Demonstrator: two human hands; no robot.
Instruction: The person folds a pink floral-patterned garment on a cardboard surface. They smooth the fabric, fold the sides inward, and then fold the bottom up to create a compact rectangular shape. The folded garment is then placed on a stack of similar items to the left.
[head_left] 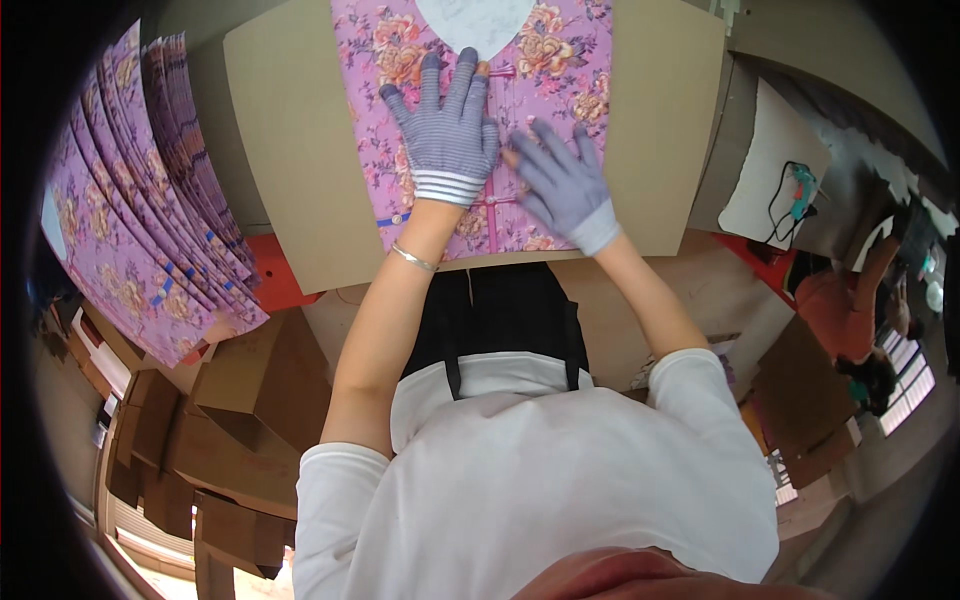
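A folded purple floral garment [366, 120] lies on a tan board [290, 110], its white neck opening [475, 18] toward the far side. Pink knotted fastenings run down its middle, and a blue strip with a button sits near its lower left. My left hand [445, 130], in a grey-blue striped knit glove, lies on the garment just below the neck opening with fingers spread. To its right, my gloved right hand [565, 185] is over the garment's right half, fingers apart and slightly blurred. Neither hand holds anything.
A fanned stack of similar floral garments [120, 230] stands at the left. Cardboard boxes [250, 390] are below it. At the right lie a white sheet [765, 170] and a teal corded tool [802, 190]. Another person [840, 310] is at the far right.
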